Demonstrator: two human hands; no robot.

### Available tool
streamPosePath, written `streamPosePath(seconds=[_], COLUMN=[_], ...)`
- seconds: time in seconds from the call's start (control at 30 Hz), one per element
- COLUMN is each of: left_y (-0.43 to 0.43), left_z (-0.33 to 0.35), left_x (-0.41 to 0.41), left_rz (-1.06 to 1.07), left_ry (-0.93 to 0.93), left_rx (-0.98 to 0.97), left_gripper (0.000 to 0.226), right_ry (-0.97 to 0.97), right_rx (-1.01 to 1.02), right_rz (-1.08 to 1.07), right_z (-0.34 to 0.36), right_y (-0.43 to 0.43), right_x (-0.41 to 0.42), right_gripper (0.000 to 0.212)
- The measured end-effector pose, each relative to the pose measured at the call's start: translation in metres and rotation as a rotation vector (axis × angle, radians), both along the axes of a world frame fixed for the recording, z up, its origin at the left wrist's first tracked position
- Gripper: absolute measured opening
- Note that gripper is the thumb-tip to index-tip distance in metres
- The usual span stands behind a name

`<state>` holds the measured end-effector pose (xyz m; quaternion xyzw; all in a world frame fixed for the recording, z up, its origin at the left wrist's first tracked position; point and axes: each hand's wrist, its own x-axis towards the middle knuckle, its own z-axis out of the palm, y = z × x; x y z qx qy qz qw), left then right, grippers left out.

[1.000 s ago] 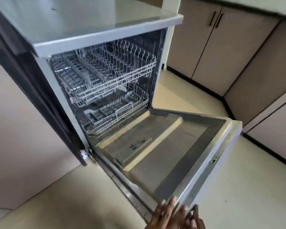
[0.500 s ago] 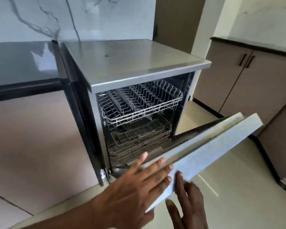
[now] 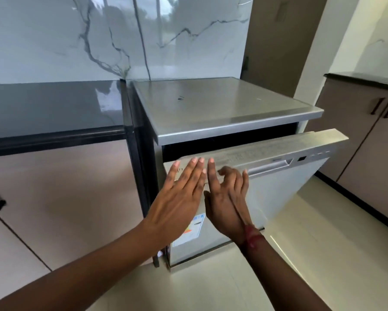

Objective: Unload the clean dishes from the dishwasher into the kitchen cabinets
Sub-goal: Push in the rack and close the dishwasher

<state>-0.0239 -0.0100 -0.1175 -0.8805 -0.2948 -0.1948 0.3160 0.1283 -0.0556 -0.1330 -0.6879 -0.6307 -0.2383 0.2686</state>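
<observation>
- Head camera looks down on the dishwasher (image 3: pixel 222 108), a steel-topped unit standing against the marble wall (image 3: pixel 54 41), just beside a dark glossy countertop (image 3: pixel 54 106) on its left.
- Its door (image 3: pixel 282 189) is tilted outward at the top, with a dark gap showing between the upper edge and the body; the inside cannot be seen.
- Left hand (image 3: pixel 177 198) is flat, its fingers (image 3: pixel 195 167) straight and close together, laid against the upper left corner of the door.
- Right hand (image 3: pixel 226 198) sits just beside the left one, index finger (image 3: pixel 212 171) stretched up to the door's top edge, the other fingers loosely bent and gripping nothing.
- A red thread (image 3: pixel 251 237) circles the right wrist.
- A recessed handle (image 3: pixel 269 168) and a small display (image 3: pixel 301 158) run along the top band of the door, to the right of both hands.
- A label sticker (image 3: pixel 193 232) on the door front is partly hidden by the left hand.
- Beige cabinets (image 3: pixel 356 142) with dark handles (image 3: pixel 383 107) stand to the right, across a strip of pale floor (image 3: pixel 300 254).
</observation>
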Motion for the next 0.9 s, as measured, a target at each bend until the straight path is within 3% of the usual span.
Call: streamPosePath(seconds=[0.1, 0.23, 0.33, 0.5, 0.9], left_y=[0.023, 0.056, 0.075, 0.092, 0.076], left_z=[-0.002, -0.004, -0.008, -0.013, -0.001], left_x=[0.009, 0.010, 0.011, 0.019, 0.012], left_rz=[0.082, 0.179, 0.235, 0.309, 0.316], left_ry=[-0.097, -0.145, -0.157, -0.170, -0.092], left_rx=[-0.010, -0.080, -0.096, -0.115, -0.184], left_gripper=[0.076, 0.101, 0.101, 0.094, 0.116], right_ry=[0.002, -0.072, -0.122, -0.129, -0.164], right_rx=[-0.028, -0.249, -0.399, -0.400, -0.438], right_rz=[0.045, 0.148, 0.150, 0.133, 0.110], right_z=[0.003, -0.015, -0.026, -0.027, -0.015], right_y=[0.028, 0.049, 0.064, 0.081, 0.068], right_x=[-0.001, -0.003, 0.007, 0.010, 0.009], right_gripper=[0.085, 0.092, 0.093, 0.093, 0.088])
